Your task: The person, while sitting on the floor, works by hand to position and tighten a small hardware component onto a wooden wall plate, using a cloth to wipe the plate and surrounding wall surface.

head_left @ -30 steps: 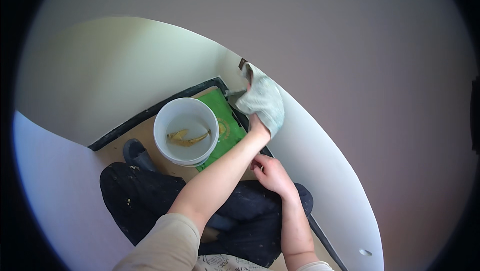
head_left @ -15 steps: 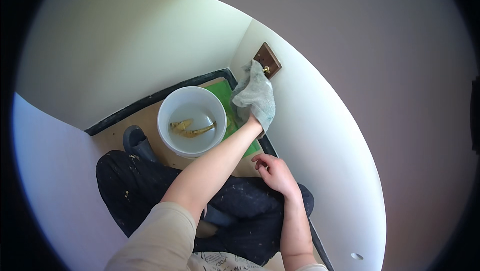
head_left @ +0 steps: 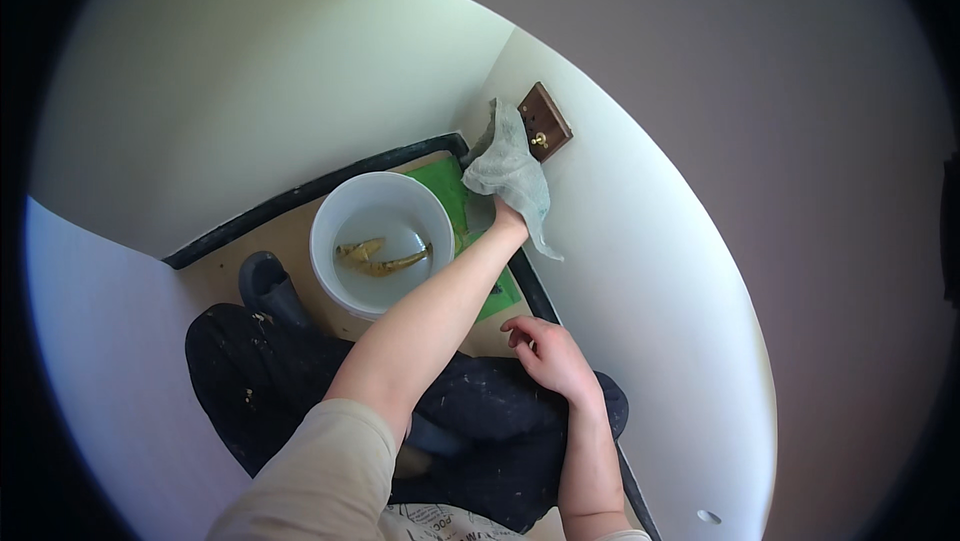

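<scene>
– Grey-green cloth (head_left: 507, 163), draped over the left hand (head_left: 510, 216). State of those fingers?

– Hidden under the fabric; cannot tell whether spread or pinching. Only the wrist and the heel of the hand show.

– Where is the cloth, then?

– Around the left fingers, beside the white wall (head_left: 640, 271). Just to their right, a brown plate (head_left: 552, 119) with a brass knob (head_left: 540, 139); contact with the cloth not clear.

– Right hand (head_left: 550, 356)?

– Bare. Fingers loosely curled, gripping nothing, near the wall; wrist by the knee of the dark trousers (head_left: 290, 381).

– Other items?

– White bucket (head_left: 330, 231), left of both sets of fingers. Inside it, yellow-brown material (head_left: 395, 264), kind unclear. Green sheet (head_left: 438, 179) below the left fingers, partly behind the bucket. Dark slipper (head_left: 268, 286) well to the left of the right fingers.
</scene>
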Demonstrator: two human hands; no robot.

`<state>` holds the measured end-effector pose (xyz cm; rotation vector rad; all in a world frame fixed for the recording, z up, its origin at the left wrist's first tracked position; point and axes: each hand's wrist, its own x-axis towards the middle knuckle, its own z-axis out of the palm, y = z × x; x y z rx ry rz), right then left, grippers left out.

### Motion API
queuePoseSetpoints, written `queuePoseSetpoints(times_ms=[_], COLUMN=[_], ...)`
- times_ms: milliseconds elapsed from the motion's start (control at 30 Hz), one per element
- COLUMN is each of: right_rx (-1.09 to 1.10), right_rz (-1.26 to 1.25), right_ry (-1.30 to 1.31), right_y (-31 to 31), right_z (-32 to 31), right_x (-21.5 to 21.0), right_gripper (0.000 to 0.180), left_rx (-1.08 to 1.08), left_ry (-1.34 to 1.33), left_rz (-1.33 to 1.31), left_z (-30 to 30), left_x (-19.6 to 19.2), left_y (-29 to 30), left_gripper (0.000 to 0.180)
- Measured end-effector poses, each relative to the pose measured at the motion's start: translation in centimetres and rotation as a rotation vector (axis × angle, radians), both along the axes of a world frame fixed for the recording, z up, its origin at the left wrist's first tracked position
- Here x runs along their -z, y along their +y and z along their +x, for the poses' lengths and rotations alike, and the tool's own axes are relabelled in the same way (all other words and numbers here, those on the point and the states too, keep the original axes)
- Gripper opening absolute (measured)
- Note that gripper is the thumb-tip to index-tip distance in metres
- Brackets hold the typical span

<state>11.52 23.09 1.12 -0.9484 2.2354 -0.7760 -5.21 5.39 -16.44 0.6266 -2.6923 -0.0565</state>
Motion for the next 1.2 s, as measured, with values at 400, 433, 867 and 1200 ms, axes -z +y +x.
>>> queuePoseSetpoints(times_ms=[400, 433, 867, 1200], right_rx=[0.026, 0.028, -0.002, -0.033], right_rz=[-0.015, -0.01, 0.003, 0.013], right_ry=[0.093, 0.075, 0.022, 0.037], right_y=[2.1, 1.7, 1.0, 1.2], right_z=[-0.9, -1.1, -0.4, -0.4], right_x=[0.6, 0.1, 0.9, 0.9], right_gripper=[0.029, 0.029, 0.03, 0.03], left_rx=[-0.004, 0.027, 0.051, 0.315], left_ry=[-0.179, -0.17, 0.016, 0.5], left_rz=[-0.185, -0.079, 0.316, 0.645], left_z=[2.9, 3.3, 2.4, 3.4], left_x=[-9.1, -11.1, -8.5, -10.5], left_y=[1.6, 0.4, -2.4, -4.4], left_gripper=[0.062, 0.062, 0.06, 0.071])
